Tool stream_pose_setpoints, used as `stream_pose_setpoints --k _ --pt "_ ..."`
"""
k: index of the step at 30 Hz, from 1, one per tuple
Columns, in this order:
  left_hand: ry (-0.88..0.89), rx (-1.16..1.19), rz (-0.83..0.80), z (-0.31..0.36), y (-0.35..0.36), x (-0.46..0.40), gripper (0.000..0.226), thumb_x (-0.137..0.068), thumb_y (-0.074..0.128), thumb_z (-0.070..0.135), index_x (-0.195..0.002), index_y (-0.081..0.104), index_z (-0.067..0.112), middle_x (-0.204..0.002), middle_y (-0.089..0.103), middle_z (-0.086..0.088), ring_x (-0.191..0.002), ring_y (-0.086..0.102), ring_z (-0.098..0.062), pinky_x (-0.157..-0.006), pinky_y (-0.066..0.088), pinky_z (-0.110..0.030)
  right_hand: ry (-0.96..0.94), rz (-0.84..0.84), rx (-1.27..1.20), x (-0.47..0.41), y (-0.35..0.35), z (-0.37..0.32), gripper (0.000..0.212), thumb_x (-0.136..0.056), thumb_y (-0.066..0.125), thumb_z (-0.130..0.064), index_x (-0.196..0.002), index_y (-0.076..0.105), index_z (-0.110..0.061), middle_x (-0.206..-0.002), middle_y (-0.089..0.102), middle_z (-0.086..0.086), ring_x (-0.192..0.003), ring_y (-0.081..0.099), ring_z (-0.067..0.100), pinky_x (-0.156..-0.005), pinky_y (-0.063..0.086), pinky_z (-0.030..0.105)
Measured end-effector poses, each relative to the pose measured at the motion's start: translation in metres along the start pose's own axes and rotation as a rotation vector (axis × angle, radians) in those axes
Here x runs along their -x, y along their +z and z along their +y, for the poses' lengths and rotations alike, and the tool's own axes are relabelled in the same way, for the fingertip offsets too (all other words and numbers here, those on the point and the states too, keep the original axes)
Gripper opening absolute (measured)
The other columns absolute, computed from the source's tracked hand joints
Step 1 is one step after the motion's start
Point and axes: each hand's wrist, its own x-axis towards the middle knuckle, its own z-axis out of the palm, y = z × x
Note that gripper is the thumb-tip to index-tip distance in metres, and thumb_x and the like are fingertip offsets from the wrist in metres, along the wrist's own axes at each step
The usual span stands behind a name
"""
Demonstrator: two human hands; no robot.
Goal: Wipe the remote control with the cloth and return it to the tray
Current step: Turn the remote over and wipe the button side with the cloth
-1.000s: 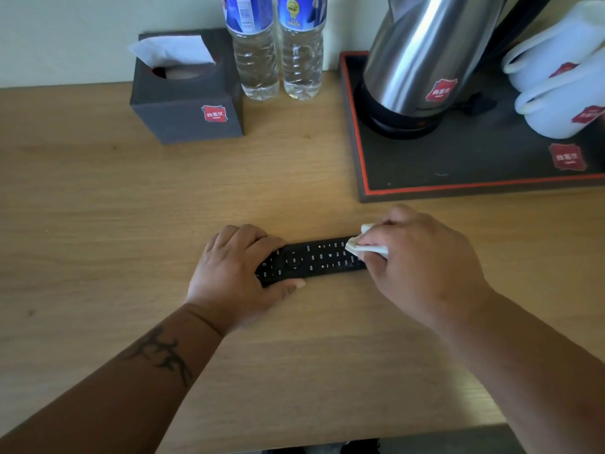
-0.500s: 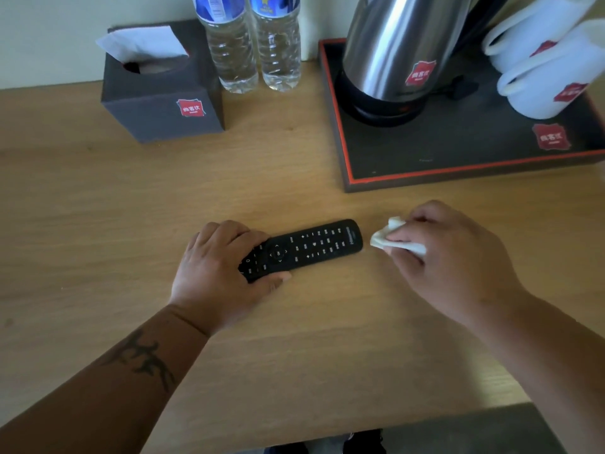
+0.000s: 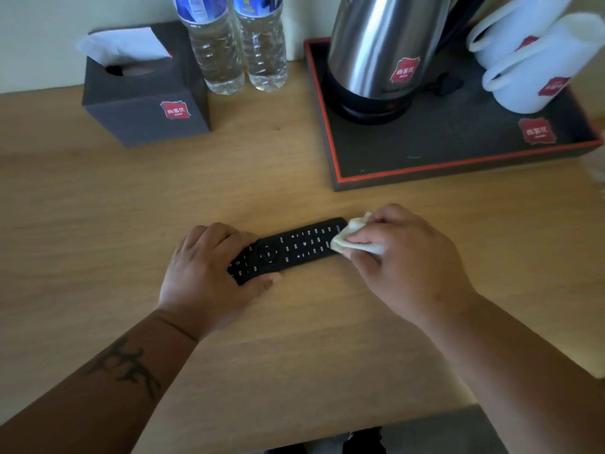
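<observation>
Remote control (image 3: pixel 288 249): black, buttons up, lying flat on the wooden surface (image 3: pixel 98 224), in front of the tray (image 3: pixel 458 165) and apart from it. Not yet returned.

Left hand (image 3: pixel 209 276): we pin the near end of the remote, fingers curled over its far edge, thumb against its front edge. Closed on the remote.

Right hand (image 3: pixel 406 260): fingers pinched around the cloth (image 3: pixel 343 239), a small white wad pressed to the remote's right end.

Cloth: bunched, touching the remote's end; most of it hidden in our grip.

Tray: dark with a red rim, holding a steel kettle (image 3: pixel 386 50) and two white cups (image 3: pixel 530 60); bare floor shows along its front.

Other items: tissue box (image 3: pixel 144 99) and two water bottles (image 3: pixel 239 47) at the back, well apart from the work.

Step in hand, as we judge it: wiping, at the right end. The button face toward our left hand looks still to cover.

Next move calls for: drawing the cloth leftward along the buttons with light pressure, shifting our left grip to free the covered end, then lifting the remote onto the tray's bare front strip, clear of the kettle.
</observation>
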Motion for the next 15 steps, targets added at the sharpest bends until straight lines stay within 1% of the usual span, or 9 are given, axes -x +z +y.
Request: stream_pose_setpoints --k 2,3,5,8,12,15 --pt "0.0 -0.005 -0.001 0.0 -0.001 0.0 0.06 -0.074 0.064 0.068 -0.11 0.068 0.021 -0.1 0.061 0.003 -0.093 0.054 -0.022 -0.083 0.047 -0.044 0.098 -0.002 -0.035 -0.009 -0.008 0.002 0.013 -0.083 0.07 -0.043 -0.094 0.074 -0.04 -0.094 0.061 -0.013 -0.083 0.061 0.011 -0.063 0.049 0.028" --pt "0.001 -0.002 -0.007 0.001 -0.001 0.0 0.06 -0.074 0.064 0.068 -0.11 0.067 0.021 -0.1 0.06 0.004 -0.092 0.053 -0.021 -0.083 0.047 -0.043 0.106 0.031 -0.045 -0.014 -0.01 0.0 0.015 -0.083 0.069 -0.044 -0.097 0.073 -0.04 -0.094 0.063 -0.013 -0.085 0.061 0.011 -0.066 0.05 0.029" --pt "-0.007 0.0 -0.016 0.002 -0.003 -0.001 0.061 -0.073 0.062 0.068 -0.111 0.067 0.021 -0.1 0.06 0.003 -0.092 0.053 -0.021 -0.084 0.047 -0.043 0.05 0.088 -0.024 -0.026 -0.007 -0.017 0.02 -0.083 0.068 -0.045 -0.101 0.072 -0.038 -0.096 0.067 -0.012 -0.086 0.061 0.014 -0.069 0.051 0.031" --pt "-0.007 -0.003 -0.006 0.003 -0.003 -0.001 0.061 -0.072 0.063 0.068 -0.11 0.067 0.02 -0.099 0.061 0.002 -0.092 0.054 -0.024 -0.085 0.047 -0.044 -0.057 0.07 0.096 -0.029 0.011 -0.042 0.016 -0.085 0.067 -0.043 -0.096 0.074 -0.033 -0.091 0.066 -0.008 -0.08 0.06 0.02 -0.061 0.051 0.033" --pt "-0.007 -0.009 -0.005 0.003 -0.003 -0.001 0.06 -0.071 0.067 0.066 -0.11 0.067 0.021 -0.099 0.061 0.002 -0.093 0.054 -0.024 -0.086 0.047 -0.046 -0.009 0.072 0.107 -0.012 0.017 -0.044 0.013 -0.081 0.074 -0.032 -0.091 0.077 -0.026 -0.082 0.057 -0.002 -0.071 0.057 0.021 -0.05 0.046 0.029" --pt "-0.01 -0.004 -0.016 0.003 -0.004 -0.001 0.06 -0.071 0.067 0.067 -0.11 0.067 0.021 -0.1 0.061 0.003 -0.093 0.054 -0.024 -0.087 0.046 -0.046 -0.041 -0.007 0.1 0.007 0.01 -0.045 0.013 -0.079 0.075 -0.031 -0.092 0.077 -0.028 -0.081 0.056 -0.003 -0.068 0.057 0.019 -0.049 0.044 0.027"
